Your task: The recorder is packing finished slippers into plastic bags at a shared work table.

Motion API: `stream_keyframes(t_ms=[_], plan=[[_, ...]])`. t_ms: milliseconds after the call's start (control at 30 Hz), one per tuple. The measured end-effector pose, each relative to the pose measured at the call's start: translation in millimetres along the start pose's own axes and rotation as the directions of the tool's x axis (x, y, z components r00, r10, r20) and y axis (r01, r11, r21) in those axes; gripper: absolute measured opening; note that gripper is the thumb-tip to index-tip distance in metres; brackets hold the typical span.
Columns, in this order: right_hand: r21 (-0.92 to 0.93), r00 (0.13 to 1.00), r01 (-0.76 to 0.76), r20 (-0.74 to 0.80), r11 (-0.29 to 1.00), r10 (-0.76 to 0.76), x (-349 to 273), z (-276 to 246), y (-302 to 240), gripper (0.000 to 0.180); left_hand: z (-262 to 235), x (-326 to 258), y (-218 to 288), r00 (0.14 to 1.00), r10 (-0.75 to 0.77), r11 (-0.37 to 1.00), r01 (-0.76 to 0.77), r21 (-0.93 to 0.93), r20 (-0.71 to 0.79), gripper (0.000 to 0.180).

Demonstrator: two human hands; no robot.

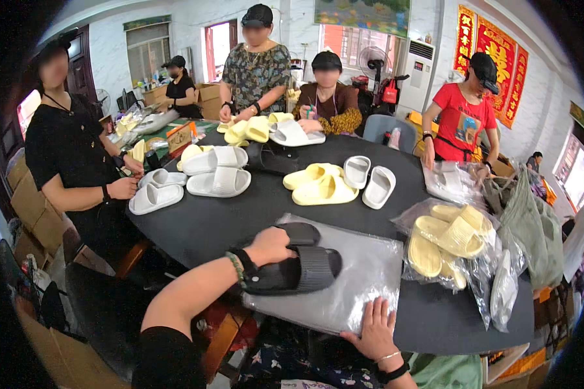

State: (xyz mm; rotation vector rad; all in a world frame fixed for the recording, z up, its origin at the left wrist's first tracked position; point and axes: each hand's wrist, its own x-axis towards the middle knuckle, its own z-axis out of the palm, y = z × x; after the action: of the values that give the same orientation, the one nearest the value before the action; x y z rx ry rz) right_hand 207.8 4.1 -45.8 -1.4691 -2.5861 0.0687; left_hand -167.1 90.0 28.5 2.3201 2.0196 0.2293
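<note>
A pair of black slide slippers (305, 269) lies side by side on a stack of clear plastic bags (344, 259) at the table's near edge. My left hand (270, 247) reaches across from the left and is closed on the slippers, its fingertips partly hidden against them. Flat on the bags' near right corner rests my right hand (375, 329), fingers spread and nothing in it. Beyond the bags are yellow slippers (321, 183) and a small pair of white slippers (377, 187).
Grey-white slippers (219, 183) sit at the far left of the dark table (207, 227). Bagged yellow slippers (451, 243) lie to the right, beside a greenish sack (532, 223). Several people stand or sit around the table; a person in red (462, 123) handles plastic bags.
</note>
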Motion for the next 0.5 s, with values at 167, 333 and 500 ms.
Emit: stream_keyframes(t_ms=[167, 333, 500], plan=[[-0.001, 1.000, 0.018, 0.015, 1.000, -0.018, -0.4, -4.3, -8.5, 0.114, -102.5, 28.5, -88.4, 0.937, -0.156, 0.985, 0.171, 0.024, -0.312, 0.040], [-0.029, 0.999, -0.002, 0.054, 1.000, 0.003, -2.2, -3.2, -6.6, 0.114, -171.1, 60.8, -132.8, 0.793, -0.464, 0.825, 0.550, 0.134, -0.396, 0.041], [-0.030, 1.000, 0.006, -0.009, 1.000, -0.006, -0.4, -2.8, -3.3, 0.110, -102.9, 49.7, -72.5, 0.886, -0.210, 0.964, 0.258, 0.064, -0.412, 0.054]])
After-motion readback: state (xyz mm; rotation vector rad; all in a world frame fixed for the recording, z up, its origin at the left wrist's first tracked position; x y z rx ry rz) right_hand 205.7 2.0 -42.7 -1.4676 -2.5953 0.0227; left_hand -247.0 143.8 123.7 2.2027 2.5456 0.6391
